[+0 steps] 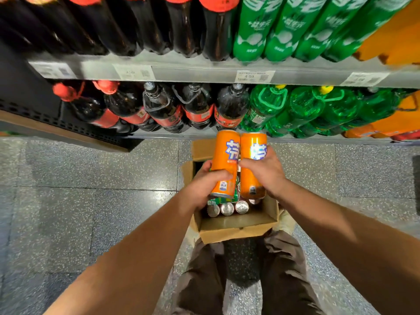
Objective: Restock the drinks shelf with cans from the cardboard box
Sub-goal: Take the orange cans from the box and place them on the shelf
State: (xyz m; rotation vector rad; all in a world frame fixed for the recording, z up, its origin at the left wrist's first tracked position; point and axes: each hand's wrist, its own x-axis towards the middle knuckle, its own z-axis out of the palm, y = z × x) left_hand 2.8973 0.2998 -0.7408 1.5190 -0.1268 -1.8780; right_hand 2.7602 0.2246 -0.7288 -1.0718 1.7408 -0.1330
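Dark cola bottles (141,26) standing in upper row, green bottles (281,28) just beside them at right, orange bottles (395,37) at far right. Price tags (254,76) showing between rows. Speckled grey floor (91,178) shining below. Brown trousers (281,280) showing at bottom edge.

Your two orange cans (225,164) are smooth, glossy printed metal. The can tops (227,208) in the cardboard box (236,226) gleam bare silver, and the box itself is matt brown. The floor (91,201) is speckled polished stone. Far off, the dark bottles (163,108) and green bottles (302,105) are shiny plastic, the shelf edge (204,72) dull grey metal with paper price tags (254,76). Your trousers (284,269) are matt, creased cloth.
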